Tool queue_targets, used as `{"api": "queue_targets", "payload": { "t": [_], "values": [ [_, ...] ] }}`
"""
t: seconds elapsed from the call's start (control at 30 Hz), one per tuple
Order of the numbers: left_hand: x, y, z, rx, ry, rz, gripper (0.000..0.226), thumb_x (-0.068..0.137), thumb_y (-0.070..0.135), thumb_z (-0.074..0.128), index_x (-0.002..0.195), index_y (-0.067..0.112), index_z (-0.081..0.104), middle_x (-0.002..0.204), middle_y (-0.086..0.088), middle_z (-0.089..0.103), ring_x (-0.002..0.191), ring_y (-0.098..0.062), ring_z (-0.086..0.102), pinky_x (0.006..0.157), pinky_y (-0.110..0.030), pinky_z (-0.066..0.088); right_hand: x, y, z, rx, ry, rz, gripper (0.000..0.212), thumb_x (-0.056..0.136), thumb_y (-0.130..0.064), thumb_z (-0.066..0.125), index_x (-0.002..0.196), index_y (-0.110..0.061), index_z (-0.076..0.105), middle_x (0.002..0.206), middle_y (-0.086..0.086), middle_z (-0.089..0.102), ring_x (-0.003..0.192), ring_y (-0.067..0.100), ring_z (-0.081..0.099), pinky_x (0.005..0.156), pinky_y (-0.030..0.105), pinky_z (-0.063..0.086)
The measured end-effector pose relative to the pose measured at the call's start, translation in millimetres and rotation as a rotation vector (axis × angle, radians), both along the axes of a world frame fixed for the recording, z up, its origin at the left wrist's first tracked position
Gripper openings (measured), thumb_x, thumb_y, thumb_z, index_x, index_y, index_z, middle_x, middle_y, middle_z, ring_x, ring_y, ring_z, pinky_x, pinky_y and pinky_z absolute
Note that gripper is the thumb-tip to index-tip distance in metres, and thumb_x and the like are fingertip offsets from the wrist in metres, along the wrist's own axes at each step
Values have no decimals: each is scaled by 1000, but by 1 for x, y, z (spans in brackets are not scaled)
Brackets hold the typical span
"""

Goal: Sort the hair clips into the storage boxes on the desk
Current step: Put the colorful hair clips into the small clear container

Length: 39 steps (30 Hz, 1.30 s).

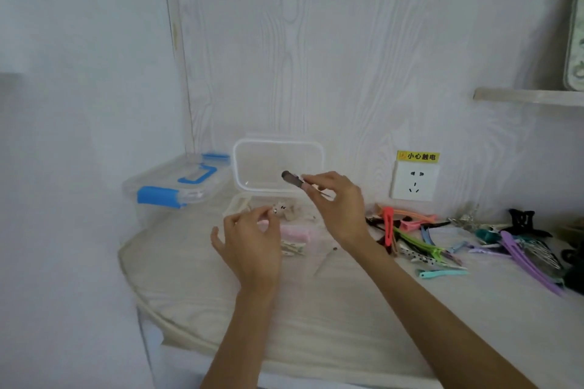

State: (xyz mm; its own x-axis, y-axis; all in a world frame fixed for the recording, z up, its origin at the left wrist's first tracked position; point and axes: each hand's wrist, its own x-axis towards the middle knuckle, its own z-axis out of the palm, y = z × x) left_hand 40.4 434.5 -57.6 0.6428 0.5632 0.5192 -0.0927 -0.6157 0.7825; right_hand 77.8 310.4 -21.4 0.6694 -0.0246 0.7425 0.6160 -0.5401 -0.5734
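Both hands hold clips over the desk [316,319]
The right hand [339,202] pinches a dark clip [292,179] in front of the clear lid [279,148] propped against the wall; the left hand [249,246] pinches a small white clip [278,209] above the open box [235,204]. A blue-latched box [177,181] sits closed at 10 o'clock, the clip pile [442,240] lies at 3 o'clock, and a wall socket [414,181] is above the pile

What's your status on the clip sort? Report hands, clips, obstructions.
Right hand pinching dark clip over open clear box. Left hand pinching small pale clip. Clip pile unsorted at right. No obstruction seen.
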Motion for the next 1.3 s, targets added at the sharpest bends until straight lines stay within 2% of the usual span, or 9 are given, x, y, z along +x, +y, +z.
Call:
{"api": "queue_targets", "payload": {
  "t": [0.07,0.2,0.33,0.43,0.63,0.87,1.03,1.17,1.3],
  "values": [
    [-2,0,1,-35,-59,-7,15,78,24,69,92,22,75,81,-6,67,94,-25,61,97,-42,41,4,6,0,-191,42,-10,21,89,-29,60,106,-22,71,103,-5,71,96,13,61,87,27,47],
    [1,2,-2,1,-104,58,11,75,29,72,86,28,73,82,5,71,91,-17,61,107,-38,27,14,-25,-5,50,126,-267,20,92,-26,53,103,-20,69,96,-2,71,84,14,63,71,26,48],
    [5,12,-2,-208,-174,162,42,77,23,71,117,17,61,129,-5,57,118,-30,48,99,-45,38,26,-33,-40,-573,522,-321,34,85,-35,55,108,-11,66,110,9,63,106,28,56,87,35,47],
    [2,11,1,-475,-95,84,40,92,24,53,130,14,48,135,-7,49,122,-27,45,94,-39,39,29,-27,-46,-435,469,-352,24,85,-27,56,94,-14,74,99,6,69,92,23,63,75,34,54],
    [1,6,-2,-466,-52,-23,31,93,29,48,122,23,58,126,3,58,115,-19,54,92,-33,39,13,-66,-13,-180,390,-483,21,89,-21,55,99,-14,72,99,3,73,88,20,66,72,26,48],
    [4,-11,-3,-239,77,-370,50,89,33,60,135,25,44,131,2,56,108,-7,56,87,-19,36,-8,-70,11,-197,8,-312,15,89,-27,59,97,-19,70,92,-4,69,88,12,54,73,24,41],
    [-10,-10,-3,165,-102,-291,27,77,48,67,98,33,58,103,14,60,97,-11,56,77,-25,44,10,-66,-1,-645,180,-223,28,95,-27,48,119,-22,63,117,3,63,113,22,49,92,34,42],
    [-21,-14,-7,393,363,-509,45,64,70,63,86,32,59,86,19,58,84,-2,53,69,-22,38,-10,-102,0,-393,246,-336,26,95,-22,45,113,-21,63,107,2,65,97,15,53,74,22,40],
    [-23,-18,-7,567,288,-554,25,81,52,58,95,31,64,98,18,58,99,-4,52,76,-21,40,-30,-125,-10,-653,541,-285,53,81,-63,49,117,-24,56,113,0,61,108,18,55,87,30,46]
  ]
}}
